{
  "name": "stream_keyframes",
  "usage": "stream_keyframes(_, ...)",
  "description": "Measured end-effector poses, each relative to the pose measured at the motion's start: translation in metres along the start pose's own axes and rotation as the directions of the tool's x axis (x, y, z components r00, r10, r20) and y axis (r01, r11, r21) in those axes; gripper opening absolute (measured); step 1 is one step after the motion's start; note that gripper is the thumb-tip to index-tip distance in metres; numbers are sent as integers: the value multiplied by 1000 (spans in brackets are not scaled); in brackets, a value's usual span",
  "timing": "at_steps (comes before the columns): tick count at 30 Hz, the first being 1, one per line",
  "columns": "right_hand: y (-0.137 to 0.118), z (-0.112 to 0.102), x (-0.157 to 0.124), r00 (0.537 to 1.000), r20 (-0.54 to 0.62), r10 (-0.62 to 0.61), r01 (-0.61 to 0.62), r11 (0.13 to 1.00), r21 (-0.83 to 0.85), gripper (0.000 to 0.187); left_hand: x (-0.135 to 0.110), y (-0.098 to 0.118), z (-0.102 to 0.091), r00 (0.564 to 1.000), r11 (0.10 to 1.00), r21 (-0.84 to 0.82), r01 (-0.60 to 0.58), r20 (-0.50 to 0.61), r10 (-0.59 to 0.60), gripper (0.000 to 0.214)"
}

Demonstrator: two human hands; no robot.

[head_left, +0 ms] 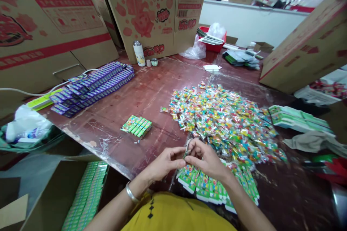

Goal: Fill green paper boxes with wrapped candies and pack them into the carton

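a: what's being held?
b: a small item (186,154), too blurred to name. left hand (170,160) and right hand (205,156) pinch it between them, just above green boxes (207,187) on the worktop (159,94).
a: beyond those?
b: a heap of wrapped sweets (217,115).
a: any writing?
b: red chinese characters on the carton (148,16) behind; 口 is readable. the boxes' print is too small.

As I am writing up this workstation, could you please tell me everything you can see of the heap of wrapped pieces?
The heap is a loose, low mound of many small pieces in shiny, clear, plastic-looking wrappers, showing yellow, orange, red, green and blue. It rests on the reddish-brown table beyond the right hand, its near edge by green cartons. What each wrapper holds is unclear.
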State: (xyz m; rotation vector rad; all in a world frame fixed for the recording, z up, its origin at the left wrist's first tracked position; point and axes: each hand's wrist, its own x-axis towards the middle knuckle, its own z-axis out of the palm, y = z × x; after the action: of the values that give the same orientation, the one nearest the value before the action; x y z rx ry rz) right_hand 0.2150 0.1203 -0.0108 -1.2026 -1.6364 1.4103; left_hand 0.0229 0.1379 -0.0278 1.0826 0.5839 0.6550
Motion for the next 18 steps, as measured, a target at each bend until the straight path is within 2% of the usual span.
stream_keyframes(2, -3, -5, 4, 998, 46, 37, -37, 999, -4, 22, -2, -2, 0, 1000, 1000, -1, 20, -13, -20, 46)
stream_keyframes(3, -2, -5, 6, 998, 25, 50, -51, 999, 12, 22, -2, -5, -1, 998, 1000, -15, 26, -48, -27, 41)
stream_keyframes(6, 4, 1, 10, 981, -190, 38, -26, 997, 67, 31, 0, -14, -1, 977, 995, -97, 14, -212, -35, 32)
stream_keyframes(8, 10, 11, 11, 954, -299, -3, 20, 998, 52, 32, 2, -22, 0, 941, 991, -130, -37, -338, -9, 29)
stream_keyframes(9, 13, 17, 11, 945, -327, -17, 31, 999, 37, 26, 4, -26, 1, 916, 989, -130, -65, -400, 8, 28)
stream_keyframes(10, 16, 23, 12, 934, -356, -22, 32, 999, 24, 19, 5, -29, 3, 890, 989, -121, -87, -456, 23, 26)
stream_keyframes(12, 21, 33, 13, 904, -428, -11, 20, 1000, 17, 19, 7, -34, 7, 841, 991, -72, -110, -539, 54, 24)
stream_keyframes(14, 25, 40, 15, 873, -487, 1, 15, 999, 30, 21, 7, -36, 10, 791, 992, 14, -129, -601, 111, 25)
stream_keyframes(16, 27, 44, 19, 856, -517, 12, 39, 995, 87, 16, 6, -35, 12, 737, 980, 133, -151, -646, 201, 40)
stream_keyframes(18, 30, 46, 22, 834, -551, -2, 89, 987, 131, 24, 3, -35, 12, 723, 959, 246, -142, -636, 270, 55)
